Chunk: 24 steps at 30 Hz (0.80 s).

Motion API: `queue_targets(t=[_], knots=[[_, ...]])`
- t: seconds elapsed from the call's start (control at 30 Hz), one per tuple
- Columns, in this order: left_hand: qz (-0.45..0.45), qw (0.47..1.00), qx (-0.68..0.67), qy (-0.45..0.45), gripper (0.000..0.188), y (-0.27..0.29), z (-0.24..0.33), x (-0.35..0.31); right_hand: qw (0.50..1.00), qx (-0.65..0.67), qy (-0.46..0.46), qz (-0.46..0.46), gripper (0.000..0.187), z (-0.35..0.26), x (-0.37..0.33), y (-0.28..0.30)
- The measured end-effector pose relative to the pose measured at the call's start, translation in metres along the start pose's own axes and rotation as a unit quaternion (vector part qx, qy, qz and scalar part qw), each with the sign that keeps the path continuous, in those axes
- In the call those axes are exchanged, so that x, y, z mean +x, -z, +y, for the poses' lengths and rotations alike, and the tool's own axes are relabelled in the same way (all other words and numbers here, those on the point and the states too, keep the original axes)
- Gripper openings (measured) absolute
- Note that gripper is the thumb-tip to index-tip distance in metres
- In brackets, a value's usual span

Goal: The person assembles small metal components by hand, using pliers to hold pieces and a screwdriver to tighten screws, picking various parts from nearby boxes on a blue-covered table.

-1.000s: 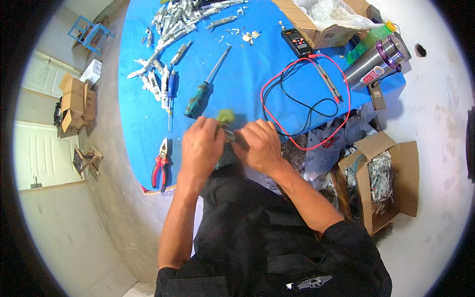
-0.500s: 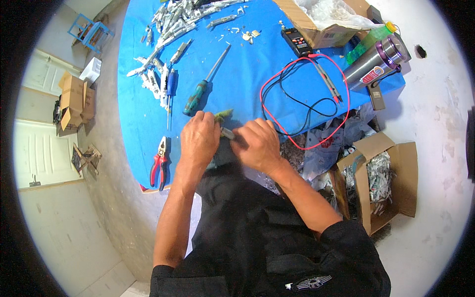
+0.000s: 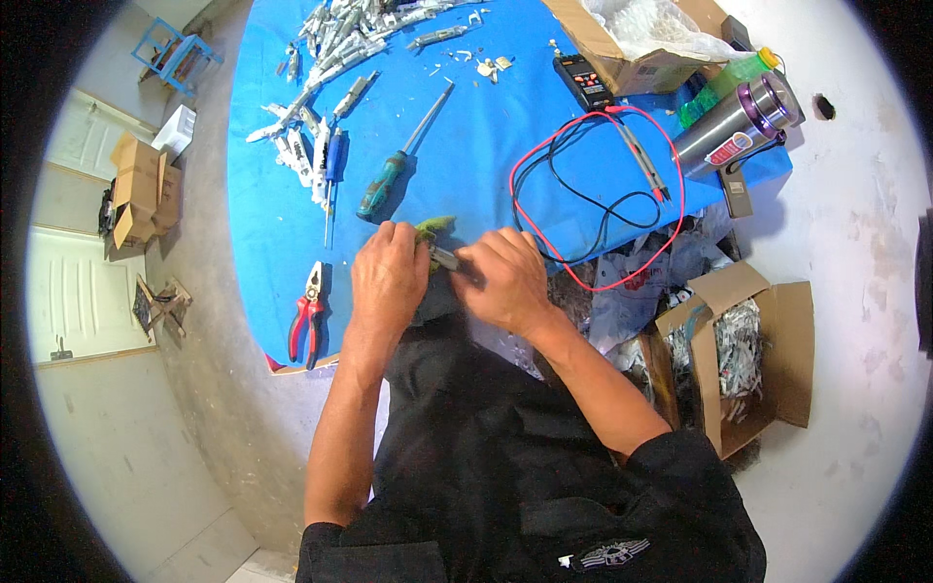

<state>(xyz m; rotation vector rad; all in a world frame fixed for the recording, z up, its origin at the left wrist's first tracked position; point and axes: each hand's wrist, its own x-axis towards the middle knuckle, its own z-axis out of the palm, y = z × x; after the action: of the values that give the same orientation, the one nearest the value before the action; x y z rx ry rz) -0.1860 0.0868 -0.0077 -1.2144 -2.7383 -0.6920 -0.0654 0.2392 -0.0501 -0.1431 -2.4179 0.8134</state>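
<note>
My left hand (image 3: 385,272) and my right hand (image 3: 505,280) meet at the table's near edge, both with fingers closed. Between them is a short grey-white stick-like piece (image 3: 444,257), its ends hidden in my fingers. A yellow-green cloth-like scrap (image 3: 433,228) shows beside my left fingers; its exact kind is unclear. Just beyond my left hand lies a teal-handled screwdriver (image 3: 385,185) with a long shaft. Left of it is a thin blue-handled screwdriver (image 3: 335,160). Red-handled pliers (image 3: 308,316) rest near the table's left front edge.
A pile of grey-white stick-like pieces (image 3: 340,44) covers the far left of the blue tabletop (image 3: 466,146). A multimeter (image 3: 583,83) with red and black leads, a steel flask (image 3: 729,136) and a green bottle (image 3: 724,83) stand right. An open carton (image 3: 792,360) holds scraps below.
My hands stay together on the grey-white piece, with only a slight shift of the fingers. The whole view has moved a little; tools on the table lie as before.
</note>
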Motion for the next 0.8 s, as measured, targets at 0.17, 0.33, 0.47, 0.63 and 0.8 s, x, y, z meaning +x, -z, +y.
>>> queue_targets(t=[0.17,0.33,0.47,0.63,0.8], knots=[[0.041,0.998,-0.049,0.016,0.012,-0.001,-0.004,-0.012,1.000,0.000,0.013,0.019,0.028,-0.002,0.002,0.001],[0.058,0.995,-0.075,0.029,0.013,0.002,-0.005,-0.025,1.000,-0.024,0.015,0.007,0.028,-0.010,0.001,0.007],[0.066,0.992,-0.094,0.059,0.012,0.007,0.000,-0.032,1.000,-0.007,0.006,0.009,0.026,-0.007,-0.004,0.002],[0.033,0.995,-0.096,0.001,0.014,0.012,0.038,-0.038,0.999,-0.034,0.013,0.004,0.025,-0.002,-0.008,-0.001],[0.030,0.997,-0.070,0.010,0.012,-0.004,0.037,-0.035,1.000,-0.015,0.006,0.001,0.025,-0.002,-0.008,-0.005]])
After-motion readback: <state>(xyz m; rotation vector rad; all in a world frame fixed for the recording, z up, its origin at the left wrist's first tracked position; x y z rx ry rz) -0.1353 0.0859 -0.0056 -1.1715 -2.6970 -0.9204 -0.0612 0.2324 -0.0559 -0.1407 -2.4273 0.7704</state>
